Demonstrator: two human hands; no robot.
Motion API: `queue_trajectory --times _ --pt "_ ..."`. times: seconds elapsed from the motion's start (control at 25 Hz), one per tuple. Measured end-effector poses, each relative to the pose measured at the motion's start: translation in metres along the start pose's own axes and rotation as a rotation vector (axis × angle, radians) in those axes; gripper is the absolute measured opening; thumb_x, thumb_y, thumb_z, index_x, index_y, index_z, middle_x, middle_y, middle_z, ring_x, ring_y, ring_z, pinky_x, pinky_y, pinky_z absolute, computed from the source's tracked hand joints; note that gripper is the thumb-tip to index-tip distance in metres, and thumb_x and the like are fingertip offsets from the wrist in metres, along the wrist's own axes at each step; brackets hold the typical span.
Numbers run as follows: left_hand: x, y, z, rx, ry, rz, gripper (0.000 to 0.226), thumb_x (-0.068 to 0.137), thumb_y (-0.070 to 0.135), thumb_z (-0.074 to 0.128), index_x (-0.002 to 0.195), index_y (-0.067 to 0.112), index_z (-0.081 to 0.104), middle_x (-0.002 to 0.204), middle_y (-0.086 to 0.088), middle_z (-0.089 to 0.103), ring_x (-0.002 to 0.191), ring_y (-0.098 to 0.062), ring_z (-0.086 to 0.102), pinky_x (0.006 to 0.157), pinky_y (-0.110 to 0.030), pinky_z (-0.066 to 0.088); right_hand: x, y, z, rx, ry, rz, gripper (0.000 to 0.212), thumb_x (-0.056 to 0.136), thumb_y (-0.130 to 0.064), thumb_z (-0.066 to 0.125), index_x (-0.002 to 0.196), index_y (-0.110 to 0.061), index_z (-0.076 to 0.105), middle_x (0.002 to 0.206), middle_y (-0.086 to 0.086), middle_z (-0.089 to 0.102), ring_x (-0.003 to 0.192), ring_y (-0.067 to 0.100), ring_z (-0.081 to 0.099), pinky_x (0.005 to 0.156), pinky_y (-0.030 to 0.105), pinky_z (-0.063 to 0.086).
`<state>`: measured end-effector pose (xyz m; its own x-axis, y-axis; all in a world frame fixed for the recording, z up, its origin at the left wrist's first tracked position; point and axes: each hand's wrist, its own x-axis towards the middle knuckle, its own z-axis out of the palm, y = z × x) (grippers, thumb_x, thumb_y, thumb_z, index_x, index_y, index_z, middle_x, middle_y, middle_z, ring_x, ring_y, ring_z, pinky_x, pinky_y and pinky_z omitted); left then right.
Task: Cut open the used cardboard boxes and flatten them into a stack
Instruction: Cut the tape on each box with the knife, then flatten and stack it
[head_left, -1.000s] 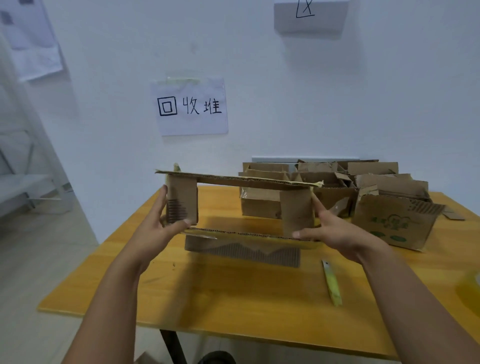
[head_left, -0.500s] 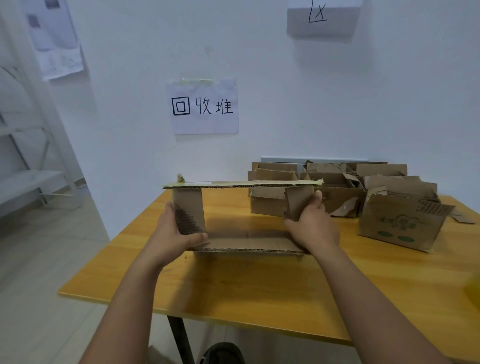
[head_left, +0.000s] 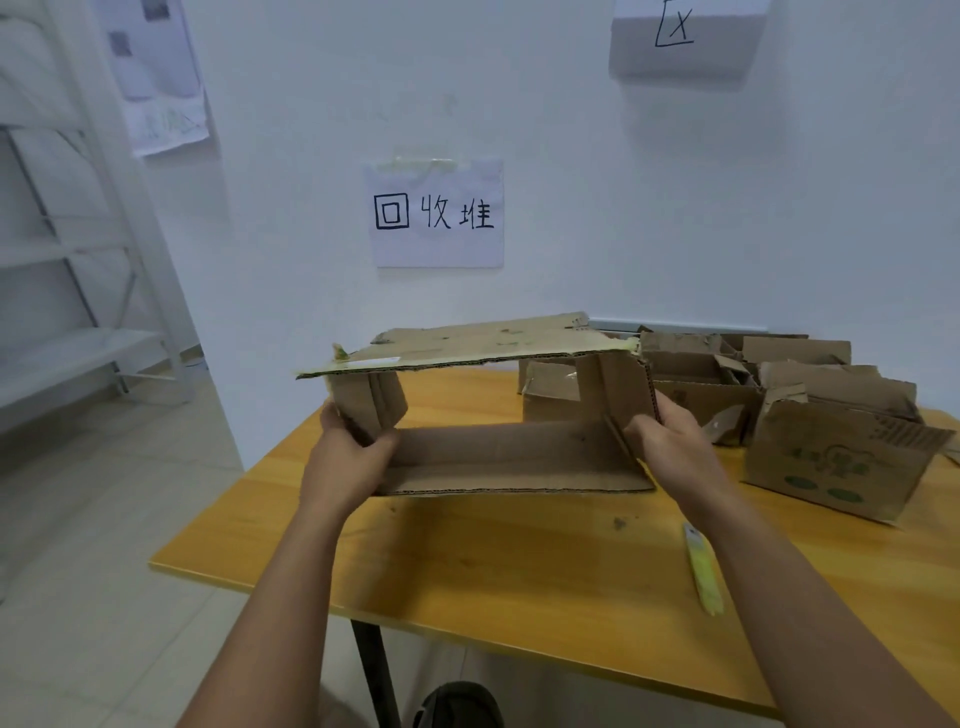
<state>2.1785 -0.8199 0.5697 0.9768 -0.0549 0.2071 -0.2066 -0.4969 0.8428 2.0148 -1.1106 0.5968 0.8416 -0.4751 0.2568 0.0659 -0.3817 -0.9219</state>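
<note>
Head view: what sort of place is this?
Probably a plain workroom set up for sorting cardboard: a wooden table against a white wall, used boxes piled at its back, a handwritten sign taped above, and metal shelving at left.

Labelled recycling station: wall sign (head_left: 438, 213)

Brown cardboard box (head_left: 498, 452), corrugated edges showing; another brown box (head_left: 831, 462) carries green printed ovals and a faded design. Honey-yellow wooden table (head_left: 519, 561), yellow-green box cutter (head_left: 702, 569), white sign (head_left: 436, 213) with black handwriting.
</note>
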Motion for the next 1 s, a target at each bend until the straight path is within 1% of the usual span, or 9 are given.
queue_trajectory --times 0.12,0.2,0.32,0.4,0.52,0.6,0.72,0.84,1.0 --pt "-0.004 -0.016 -0.002 -0.459 -0.068 -0.068 0.053 0.084 0.019 0.053 0.133 0.035 0.042 0.095 0.006 0.058 0.084 -0.019 0.055 0.067 -0.036 0.047 0.001 0.009 0.004 -0.015 -0.055 0.005 0.045 0.098 -0.011 0.047 0.13 -0.042 0.052 0.113 -0.014 0.059 0.101 0.008 0.054 0.072 0.027 0.044" --pt "-0.005 -0.026 -0.004 -0.576 -0.081 -0.137 0.036 0.072 0.013 0.05 0.106 0.025 0.056 0.088 -0.002 0.055 0.077 -0.022 0.048 0.065 -0.037 0.039 -0.001 0.02 0.009 -0.024 -0.101 0.031 0.053 0.098 -0.01 0.049 0.136 -0.047 0.041 0.125 -0.013 0.053 0.105 0.008 0.054 0.07 0.023 0.044" --pt "-0.012 -0.041 -0.003 -0.766 -0.05 -0.27 0.021 0.083 0.013 0.045 0.091 0.021 0.062 0.085 -0.004 0.057 0.077 -0.023 0.047 0.062 -0.036 0.036 -0.007 0.042 0.018 -0.134 -0.202 0.049 0.069 0.098 -0.013 0.052 0.146 -0.053 0.022 0.144 -0.008 0.037 0.123 0.02 0.046 0.084 0.033 0.046" --pt "-0.017 -0.05 -0.005 -0.97 -0.035 -0.378 0.023 0.091 0.018 0.039 0.091 0.019 0.062 0.083 -0.004 0.058 0.074 -0.023 0.048 0.06 -0.034 0.037 -0.011 0.054 0.023 -0.219 -0.226 0.034 0.072 0.097 -0.015 0.052 0.148 -0.053 0.018 0.15 -0.003 0.033 0.13 0.025 0.041 0.095 0.04 0.045" --pt "-0.022 -0.055 -0.012 -1.134 0.079 -0.477 0.043 0.095 0.05 0.032 0.11 0.02 0.059 0.096 -0.006 0.06 0.088 -0.024 0.055 0.069 -0.032 0.044 -0.016 0.065 0.032 -0.427 -0.306 -0.089 0.069 0.096 -0.015 0.051 0.149 -0.048 0.021 0.16 -0.011 0.016 0.144 0.018 0.022 0.109 0.034 0.033" --pt "-0.022 -0.052 -0.017 -0.866 0.364 -0.417 0.055 0.092 0.056 0.033 0.134 0.024 0.051 0.128 -0.003 0.057 0.118 -0.025 0.051 0.089 -0.035 0.043 -0.022 0.072 0.043 -0.583 -0.418 -0.134 0.067 0.096 -0.021 0.049 0.151 -0.046 0.02 0.162 -0.016 0.01 0.147 0.012 0.013 0.116 0.037 0.025" --pt "-0.015 -0.045 -0.015 -0.01 0.541 0.049 0.063 0.093 0.042 0.042 0.15 0.019 0.029 0.155 -0.008 0.032 0.143 -0.028 0.024 0.116 -0.046 0.02 -0.031 0.081 0.059 -0.715 -0.511 -0.071 0.067 0.096 -0.032 0.046 0.151 -0.047 0.012 0.161 -0.018 0.014 0.147 0.01 0.013 0.118 0.042 0.022" --pt "-0.01 -0.028 0.021 0.367 0.144 0.278 0.06 0.097 0.048 0.042 0.152 0.03 0.026 0.16 -0.006 0.021 0.148 -0.029 0.01 0.12 -0.049 0.005 -0.036 0.089 0.07 -0.84 -0.556 -0.05 0.068 0.094 -0.039 0.041 0.152 -0.046 0.006 0.161 -0.015 0.016 0.148 0.014 0.01 0.118 0.047 0.017" --pt "-0.013 -0.038 0.084 0.721 -0.365 0.151 0.072 0.084 0.082 0.014 0.149 0.053 0.005 0.163 -0.001 -0.007 0.148 -0.035 -0.009 0.114 -0.059 -0.011 -0.037 0.099 0.076 -0.919 -0.595 -0.041 0.06 0.094 -0.047 0.024 0.152 -0.042 0.01 0.161 -0.014 0.019 0.148 0.016 0.01 0.114 0.047 0.012"
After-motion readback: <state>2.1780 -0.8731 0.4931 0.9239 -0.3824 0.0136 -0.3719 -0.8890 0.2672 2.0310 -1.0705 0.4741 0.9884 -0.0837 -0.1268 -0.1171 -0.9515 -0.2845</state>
